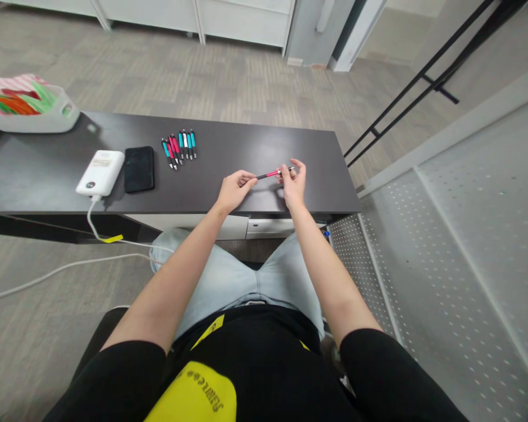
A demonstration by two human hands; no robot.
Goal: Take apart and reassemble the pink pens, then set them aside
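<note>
A pink and black pen [270, 174] is held level just above the right part of the dark tabletop [229, 140]. My left hand [237, 186] pinches its black end between thumb and fingers. At the other end, my right hand [294, 181] has its thumb and fingers around the pink barrel, near the pen's top. Left of my hands, several pens [178, 147] with blue, pink or white barrels and black grips lie side by side on the table.
A black phone [139, 169] lies beside a white power bank [100, 173] with a white cable [92, 220] hanging over the front edge. A white basket [59, 120] of colourful items stands far left. Perforated grey panels [462, 234] rise on the right.
</note>
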